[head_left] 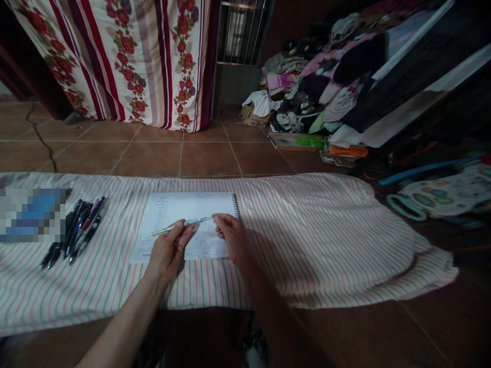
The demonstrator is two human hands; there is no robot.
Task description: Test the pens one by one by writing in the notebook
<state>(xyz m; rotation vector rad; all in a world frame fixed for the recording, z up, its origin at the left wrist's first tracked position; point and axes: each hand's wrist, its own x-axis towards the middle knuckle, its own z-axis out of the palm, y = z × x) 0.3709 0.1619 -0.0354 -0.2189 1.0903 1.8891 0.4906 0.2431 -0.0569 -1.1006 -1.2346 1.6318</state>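
Observation:
My left hand [173, 246] is closed around a slim light-blue and yellow-green pen [191, 222], held at a slant. At the pen's right end, the fingertips of my right hand [230, 232] pinch together on its thin tip; whether they hold a separate small part I cannot make out. Both hands are above a spiral-bound notebook [192, 204], which lies open at a white page with printed lines on its left and faint pen marks lower down. My wrists and fingers hide part of its lower half.
A striped cloth [326, 235] covers the low surface under the notebook. Several pens [80, 225] lie in a pile on the left, beside a blurred-out blue item [36, 214]. Beyond are a tiled floor [153, 153], a floral curtain [130, 61] and heaped clothes [314, 76].

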